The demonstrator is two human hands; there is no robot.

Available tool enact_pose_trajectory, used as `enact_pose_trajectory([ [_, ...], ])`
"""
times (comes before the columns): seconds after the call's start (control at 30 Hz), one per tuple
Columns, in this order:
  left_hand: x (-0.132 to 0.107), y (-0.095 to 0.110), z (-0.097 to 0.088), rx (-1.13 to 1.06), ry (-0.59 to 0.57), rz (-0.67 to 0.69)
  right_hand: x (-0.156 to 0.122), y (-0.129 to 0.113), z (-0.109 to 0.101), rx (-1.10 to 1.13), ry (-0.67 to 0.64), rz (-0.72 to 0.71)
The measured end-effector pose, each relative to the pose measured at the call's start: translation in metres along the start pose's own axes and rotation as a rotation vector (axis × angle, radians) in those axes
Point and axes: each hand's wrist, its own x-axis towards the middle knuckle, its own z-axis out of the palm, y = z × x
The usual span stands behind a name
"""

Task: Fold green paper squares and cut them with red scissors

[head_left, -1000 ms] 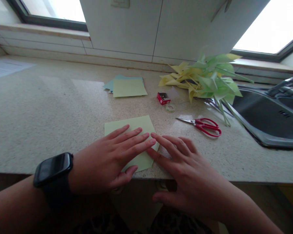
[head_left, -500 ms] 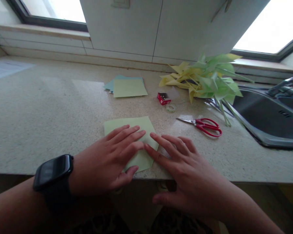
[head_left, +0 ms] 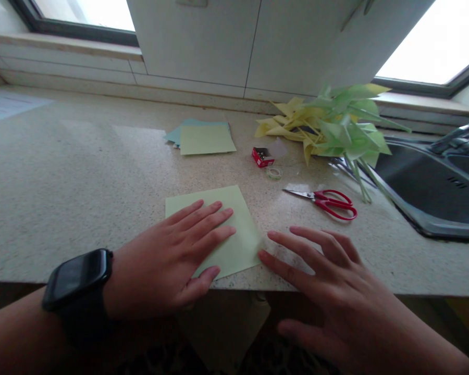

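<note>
A light green square of paper (head_left: 234, 224) lies at the front edge of the speckled counter (head_left: 82, 177). My left hand (head_left: 172, 255) lies flat on it, fingers stretched out and pressing the sheet down; a black watch (head_left: 76, 281) is on that wrist. My right hand (head_left: 328, 281) hovers open just right of the sheet, fingers spread, its fingertips close to the paper's right corner and holding nothing.
Red-handled scissors (head_left: 328, 202) lie to the right. Behind are a small red box (head_left: 261, 156), a tape roll (head_left: 274, 172), a stack of coloured paper sheets (head_left: 203, 138), and a pile of yellow and green paper pinwheels (head_left: 332, 130). A dark sink (head_left: 433, 198) lies at right.
My right hand has slid off the green sheet to the right and back toward me. My left hand's fingers drew back slightly but stay flat on the paper.
</note>
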Motion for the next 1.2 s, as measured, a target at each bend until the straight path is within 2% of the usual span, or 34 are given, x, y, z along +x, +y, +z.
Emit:
enact_pose_trajectory([
  [0.37,0.000,-0.001,0.001,0.025,-0.003,0.018,0.006,0.000,-0.001,0.002,-0.008,-0.001],
  [0.8,-0.001,0.001,0.001,-0.006,0.007,0.006,0.017,-0.001,0.004,0.039,-0.085,0.020],
  [1.2,-0.001,0.001,0.002,0.018,0.017,0.007,0.031,-0.005,0.002,0.009,-0.109,-0.022],
])
